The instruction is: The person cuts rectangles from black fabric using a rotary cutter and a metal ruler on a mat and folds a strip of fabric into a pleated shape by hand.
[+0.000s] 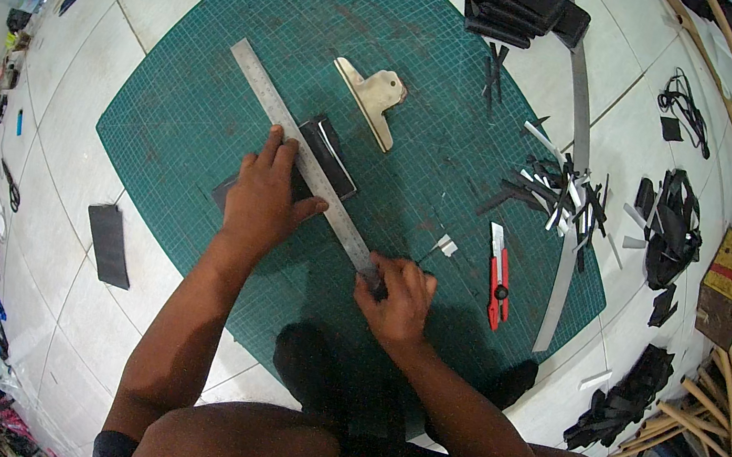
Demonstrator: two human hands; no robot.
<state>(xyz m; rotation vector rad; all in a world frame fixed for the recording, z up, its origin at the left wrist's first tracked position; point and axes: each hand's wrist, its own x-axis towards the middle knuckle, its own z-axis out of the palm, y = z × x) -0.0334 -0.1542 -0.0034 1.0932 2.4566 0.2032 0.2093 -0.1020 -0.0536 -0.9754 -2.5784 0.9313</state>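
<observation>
A long steel ruler (283, 116) lies diagonally across the green cutting mat (185, 92). My left hand (265, 197) rests on the ruler with fingers and thumb spread, the fingertips along its near-left edge. Closed round the ruler's near end is my right hand (397, 302). A piece of black sheet material (325, 152) with a pale edge shows beyond the ruler, and part of it is hidden under the ruler and my left hand. Beyond it lies a wide metal bulldog clip (378, 100). A red utility knife (497, 280) is right of my right hand, untouched.
Black and white offcuts (565, 194) are heaped at the mat's right, over a long grey metal strip (554, 299). Folded black material (514, 11) sits at the back. A black rectangle (109, 244) lies on the white tiles at left. Wooden sticks (714, 408) crowd the right.
</observation>
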